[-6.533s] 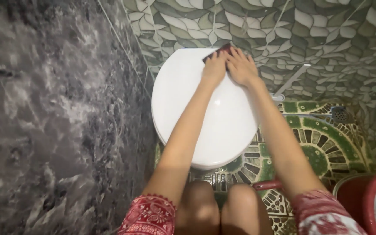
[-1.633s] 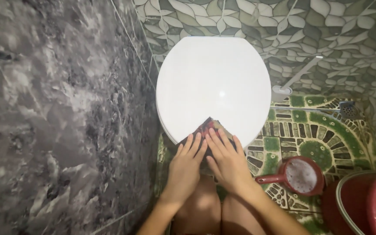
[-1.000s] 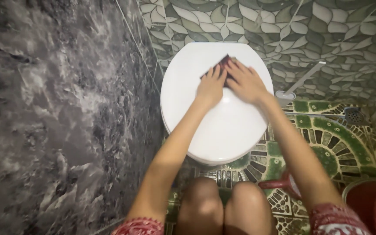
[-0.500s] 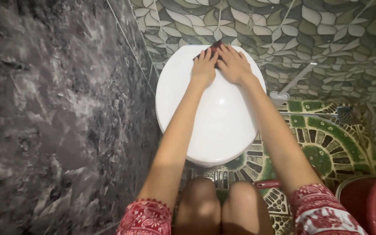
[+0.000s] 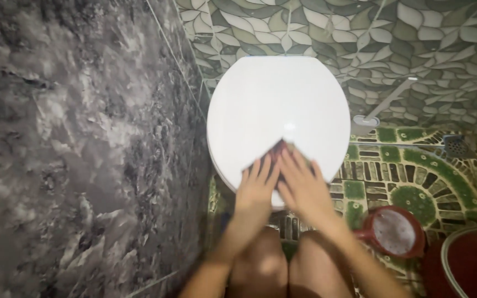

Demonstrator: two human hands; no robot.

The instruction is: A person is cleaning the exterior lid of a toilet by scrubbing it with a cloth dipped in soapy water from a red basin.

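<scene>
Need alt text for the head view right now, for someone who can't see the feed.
Both hands, left hand and right hand, press a dark red cloth flat on the near edge of a closed white toilet lid. A red scoop of foamy water and a red bucket stand on the green patterned floor at right.

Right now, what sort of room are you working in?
A small bathroom, most likely in a home: a white toilet lid under both hands, leaf-patterned wall tiles, and a red scoop of foamy water on the floor.
</scene>
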